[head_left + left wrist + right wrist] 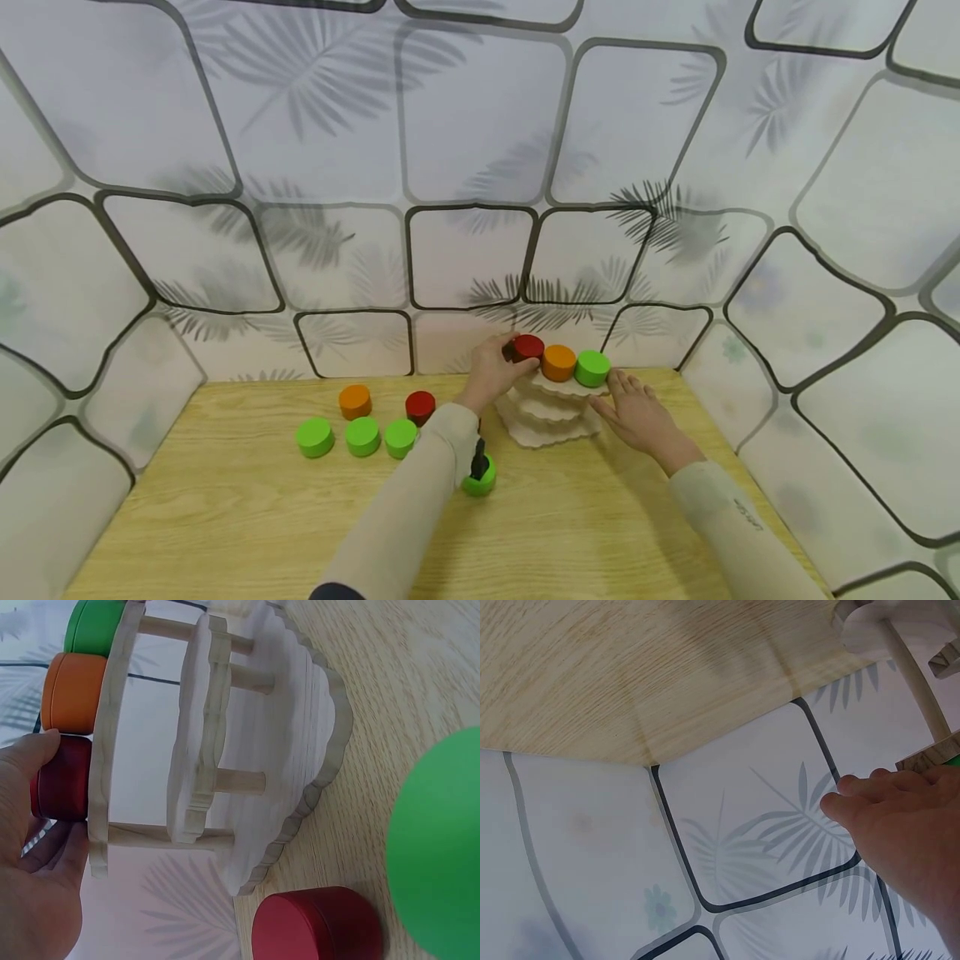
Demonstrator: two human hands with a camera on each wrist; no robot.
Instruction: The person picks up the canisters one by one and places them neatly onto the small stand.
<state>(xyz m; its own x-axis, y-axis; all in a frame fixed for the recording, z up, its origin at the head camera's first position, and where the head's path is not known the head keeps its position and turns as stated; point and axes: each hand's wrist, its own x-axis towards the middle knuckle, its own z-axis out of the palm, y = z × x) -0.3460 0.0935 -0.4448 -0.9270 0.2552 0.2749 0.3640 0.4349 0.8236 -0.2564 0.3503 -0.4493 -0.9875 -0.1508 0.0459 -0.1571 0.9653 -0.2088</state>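
Wood-grain table (247,517) below, leaf-patterned wall (476,258) above.
Centre-right, our left hand (491,369) pinches a red cylinder (529,346), axis vertical; our right hand (641,412) lies outstretched.

1. Round lidded tins: nine can be counted, in three colours.
2. Green tins (363,437): five in total; four of them are on the table (225,500) and one is on the stand (551,433).
3. Orange tins (356,402): two, one on the table and one on the stand.
4. Red tins (421,407): two, also one on the table and one on the stand.
5. Wooden stand: one, with three tiers (199,727).
6. Posts (240,782) of the stand: four are visible in the left wrist view.
7. Hands: two, one left hand (491,371) and one right hand (641,414).
8. Sleeves (405,500): two.
9. Table: one.
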